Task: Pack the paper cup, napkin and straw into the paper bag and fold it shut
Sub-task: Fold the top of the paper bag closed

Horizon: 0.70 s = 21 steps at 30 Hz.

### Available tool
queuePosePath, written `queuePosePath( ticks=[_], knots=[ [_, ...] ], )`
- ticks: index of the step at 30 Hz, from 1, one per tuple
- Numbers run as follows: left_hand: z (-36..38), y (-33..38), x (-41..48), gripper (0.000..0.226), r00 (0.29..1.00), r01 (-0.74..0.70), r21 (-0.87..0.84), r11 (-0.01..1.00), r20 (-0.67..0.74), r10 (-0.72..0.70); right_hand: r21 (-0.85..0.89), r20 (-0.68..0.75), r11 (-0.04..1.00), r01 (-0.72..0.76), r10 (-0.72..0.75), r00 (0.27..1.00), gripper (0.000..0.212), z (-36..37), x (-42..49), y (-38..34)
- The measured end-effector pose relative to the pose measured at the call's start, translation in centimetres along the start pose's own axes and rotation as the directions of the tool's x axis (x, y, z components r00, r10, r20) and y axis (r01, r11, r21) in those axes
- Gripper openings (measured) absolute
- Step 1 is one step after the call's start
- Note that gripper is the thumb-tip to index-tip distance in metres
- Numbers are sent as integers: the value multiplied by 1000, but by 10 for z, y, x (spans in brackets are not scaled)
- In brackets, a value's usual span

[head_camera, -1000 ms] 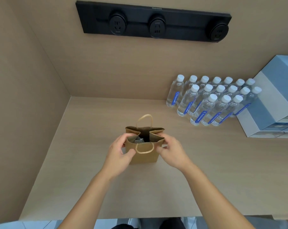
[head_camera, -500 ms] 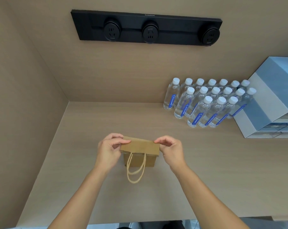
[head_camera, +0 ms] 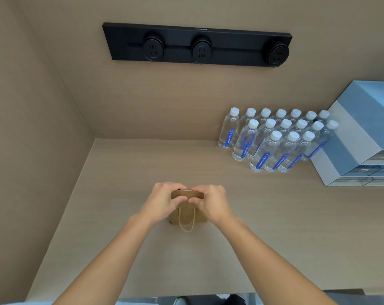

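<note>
Final fold under way: left hand (head_camera: pixel 162 200) and right hand (head_camera: pixel 211 202) pinched shut on rolled-over top of small brown paper bag (head_camera: pixel 187 213) on beige tabletop (head_camera: pixel 274 227) (contents hidden, presumably packed)

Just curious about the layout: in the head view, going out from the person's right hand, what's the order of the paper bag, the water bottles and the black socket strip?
1. Paper bag: under the right hand, touching.
2. Water bottles: back right of the counter.
3. Black socket strip: high on the back wall.
</note>
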<state>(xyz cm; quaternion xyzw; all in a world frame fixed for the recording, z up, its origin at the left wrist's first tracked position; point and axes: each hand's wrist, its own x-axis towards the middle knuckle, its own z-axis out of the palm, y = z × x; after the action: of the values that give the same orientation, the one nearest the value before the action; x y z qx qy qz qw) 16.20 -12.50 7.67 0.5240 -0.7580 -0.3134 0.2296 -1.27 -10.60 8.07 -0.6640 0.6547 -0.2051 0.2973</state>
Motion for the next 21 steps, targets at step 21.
queuePosePath(
  ticks=[21],
  knots=[
    [-2,-46,-4,24,952,253,-517,818,-19,-307,386,-5,887,-253,276,961,10,-4,0,33]
  ],
)
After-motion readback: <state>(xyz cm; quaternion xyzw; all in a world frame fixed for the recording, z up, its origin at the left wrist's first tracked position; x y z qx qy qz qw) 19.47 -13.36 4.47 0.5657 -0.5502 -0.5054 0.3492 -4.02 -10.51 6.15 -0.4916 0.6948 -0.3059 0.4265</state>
